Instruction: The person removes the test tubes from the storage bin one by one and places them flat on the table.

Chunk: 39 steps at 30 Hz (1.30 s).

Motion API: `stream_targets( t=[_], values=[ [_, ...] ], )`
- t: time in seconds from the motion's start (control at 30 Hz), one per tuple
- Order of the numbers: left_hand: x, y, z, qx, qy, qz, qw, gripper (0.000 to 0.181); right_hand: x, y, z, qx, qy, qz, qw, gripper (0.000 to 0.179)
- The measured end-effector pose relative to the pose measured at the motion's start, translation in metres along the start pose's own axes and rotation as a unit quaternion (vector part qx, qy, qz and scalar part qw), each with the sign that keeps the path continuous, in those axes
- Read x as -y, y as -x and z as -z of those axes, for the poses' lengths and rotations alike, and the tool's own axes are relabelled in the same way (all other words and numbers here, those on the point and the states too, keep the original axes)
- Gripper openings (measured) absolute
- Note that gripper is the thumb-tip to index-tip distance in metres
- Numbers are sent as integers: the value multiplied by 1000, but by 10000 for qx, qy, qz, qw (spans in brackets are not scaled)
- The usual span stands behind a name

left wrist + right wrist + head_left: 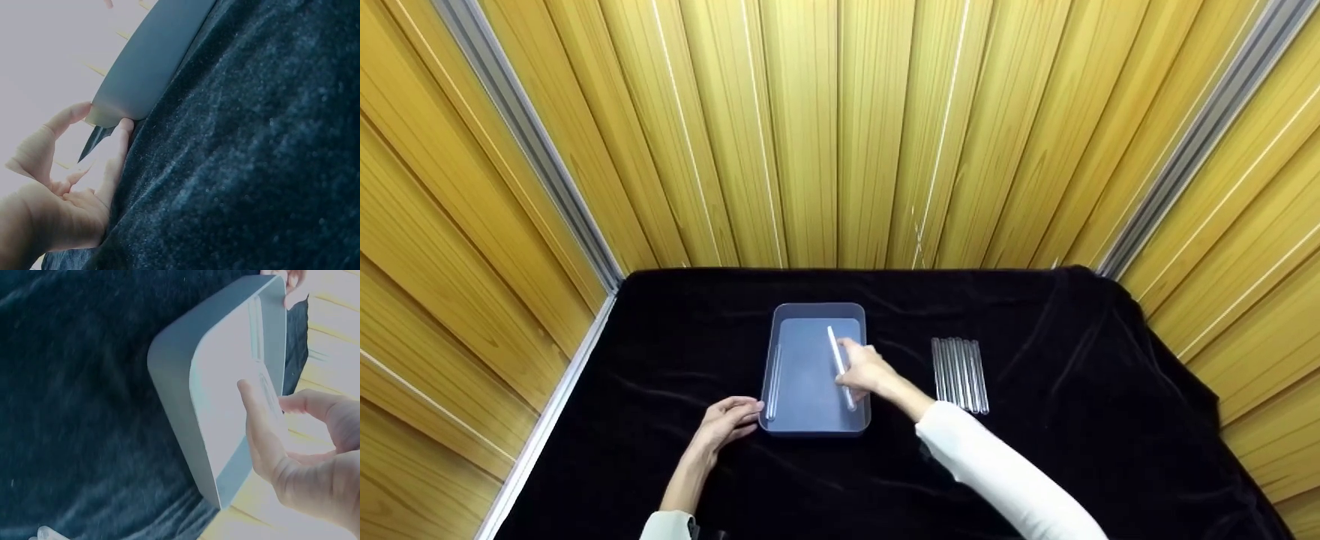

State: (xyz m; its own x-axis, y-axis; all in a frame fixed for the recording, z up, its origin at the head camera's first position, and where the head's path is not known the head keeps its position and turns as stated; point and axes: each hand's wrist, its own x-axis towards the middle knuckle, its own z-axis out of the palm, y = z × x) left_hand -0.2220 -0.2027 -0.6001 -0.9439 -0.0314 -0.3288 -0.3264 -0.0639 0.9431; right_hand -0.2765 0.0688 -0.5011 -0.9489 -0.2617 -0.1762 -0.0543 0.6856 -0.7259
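Observation:
A translucent blue-grey plastic bin [814, 432] stands on the black cloth. My right hand [868, 373] holds a clear tube [835, 345] over the right part of the bin, its far end tilted a little left. Along the bin's left wall lie clear tubes [774, 386]. My left hand [722, 424] is at the near left corner; in the left wrist view its thumb and a fairly straight finger [125, 126] touch the bin's outer wall [146, 62]. From the right wrist view, the held tube [269, 391] shows between thumb and fingers, partly hidden by glare.
To the right of the bin, several clear tubes [960, 375] lie side by side on the black velvet cloth [1072, 450]. Yellow wood-patterned walls [877, 135] with grey metal corner posts [540, 142] enclose the back and sides.

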Motion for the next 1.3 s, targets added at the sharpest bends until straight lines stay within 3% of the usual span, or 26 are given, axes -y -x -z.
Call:
stream_targets(
  t=[0.33, 0.57, 1.0, 1.3],
  values=[
    [1, 1, -1, -65, -47, 29, 10000, 37, -20, 8, 25, -284, -312, -175, 9990, 69],
    [2, 3, 1, -170, -42, 9, 9998, 36, -36, 8, 42, -470, -303, -389, 9977, 70],
    [1, 1, -1, -25, -7, -57, 10000, 33, -74, 14, 73, -754, -140, -838, 9935, 70],
    [1, 1, -2, -28, -64, -58, 10000, 35, -86, 17, 92, -882, 90, -694, 9936, 71]
  ],
)
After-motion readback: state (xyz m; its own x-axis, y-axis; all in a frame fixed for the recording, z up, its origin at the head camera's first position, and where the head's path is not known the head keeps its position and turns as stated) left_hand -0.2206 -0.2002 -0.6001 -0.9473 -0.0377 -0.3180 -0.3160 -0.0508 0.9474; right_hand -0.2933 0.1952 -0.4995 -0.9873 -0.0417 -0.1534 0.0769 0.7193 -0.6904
